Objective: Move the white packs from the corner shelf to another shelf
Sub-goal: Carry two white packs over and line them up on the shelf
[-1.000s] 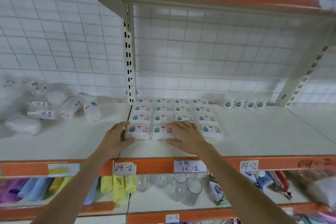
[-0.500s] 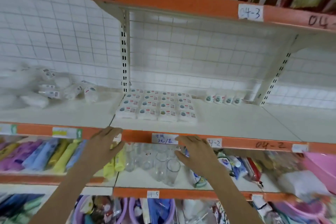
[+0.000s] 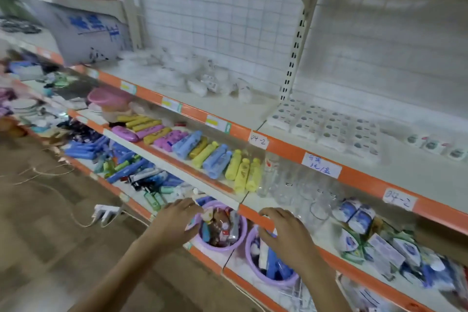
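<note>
White grid-backed store shelving with orange edge strips (image 3: 283,145) runs across the view above a wooden floor, with loose white packs (image 3: 202,85) heaped on the shelf to the left of the perforated upright post (image 3: 291,58). Right of that post, laid white packs (image 3: 326,128) sit in neat rows. Well below the post, the left hand (image 3: 177,223) and right hand (image 3: 283,232) hover over purple basins (image 3: 239,243), fingers loosely curled, holding nothing.
</note>
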A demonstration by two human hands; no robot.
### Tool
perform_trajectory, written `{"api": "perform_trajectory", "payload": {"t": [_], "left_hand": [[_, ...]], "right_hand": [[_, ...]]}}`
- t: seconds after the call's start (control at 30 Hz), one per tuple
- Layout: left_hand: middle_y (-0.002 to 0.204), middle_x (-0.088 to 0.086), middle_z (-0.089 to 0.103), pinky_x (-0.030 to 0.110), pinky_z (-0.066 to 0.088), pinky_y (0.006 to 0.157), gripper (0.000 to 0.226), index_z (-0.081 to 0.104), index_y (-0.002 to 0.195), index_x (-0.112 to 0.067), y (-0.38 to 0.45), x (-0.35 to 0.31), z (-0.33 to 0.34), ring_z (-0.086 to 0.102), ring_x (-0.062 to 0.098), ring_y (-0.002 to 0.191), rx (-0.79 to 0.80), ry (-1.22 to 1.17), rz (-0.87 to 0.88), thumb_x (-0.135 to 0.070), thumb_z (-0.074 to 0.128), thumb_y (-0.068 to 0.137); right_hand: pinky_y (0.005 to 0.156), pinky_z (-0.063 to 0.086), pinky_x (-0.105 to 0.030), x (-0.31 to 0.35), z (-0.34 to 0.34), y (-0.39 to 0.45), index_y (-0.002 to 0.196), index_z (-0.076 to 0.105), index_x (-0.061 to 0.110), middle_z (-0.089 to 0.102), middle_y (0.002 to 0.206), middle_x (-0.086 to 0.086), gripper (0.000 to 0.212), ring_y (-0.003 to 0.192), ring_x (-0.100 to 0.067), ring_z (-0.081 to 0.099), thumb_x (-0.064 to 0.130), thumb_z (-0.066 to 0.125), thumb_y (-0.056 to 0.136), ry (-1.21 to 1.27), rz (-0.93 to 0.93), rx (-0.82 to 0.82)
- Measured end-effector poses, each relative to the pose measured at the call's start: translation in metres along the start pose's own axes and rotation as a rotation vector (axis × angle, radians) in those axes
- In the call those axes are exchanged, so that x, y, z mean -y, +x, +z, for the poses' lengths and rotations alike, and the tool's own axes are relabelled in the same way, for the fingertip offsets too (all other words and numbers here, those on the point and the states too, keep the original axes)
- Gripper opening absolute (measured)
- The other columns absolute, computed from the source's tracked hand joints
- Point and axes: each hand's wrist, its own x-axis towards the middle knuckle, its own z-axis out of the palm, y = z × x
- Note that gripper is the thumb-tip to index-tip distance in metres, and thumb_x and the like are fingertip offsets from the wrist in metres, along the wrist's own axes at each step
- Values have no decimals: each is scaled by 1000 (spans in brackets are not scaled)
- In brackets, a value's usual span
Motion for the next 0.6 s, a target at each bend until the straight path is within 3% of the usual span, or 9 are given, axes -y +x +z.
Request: {"api": "perform_trajectory", "payload": {"t": [0.07,0.1,0.27,0.4,0.6], "left_hand": [[116,-6,58,28,47,85,44,58,118,-26,-16,23,-11,58,15,106,16,-7,-139,-45,43,81],[120,-6,56,28,44,89,42,56,121,-26,-23,35,-16,54,16,110,-5,-15,-185,-41,49,83],[112,0,62,33,47,83,35,63,115,-18,-51,102,-43,59,21,102,-161,-77,-349,-25,62,82],[104,-2,64,29,47,77,30,65,107,-20,-55,163,-57,61,18,95,-213,-82,-403,-32,61,80],[115,-6,61,30,48,85,40,61,115,-25,-30,263,-88,59,15,103,-230,-78,-409,-37,52,79]], "right_hand": [[89,41,-26,24,6,21,124,48,28,54,123,9,32,110,-13,50,38,44,94,27,-58,9],[89,41,-26,37,9,31,123,48,28,55,122,8,31,110,-13,50,38,43,94,39,-80,20],[92,37,-21,98,23,92,129,44,29,50,129,12,37,117,-9,47,38,46,94,105,-202,68],[90,38,-21,144,43,147,129,43,31,50,129,14,37,115,-7,48,40,46,93,115,-254,84],[90,39,-21,204,56,242,128,44,32,49,126,16,37,116,-5,46,40,47,92,140,-245,76]]}}
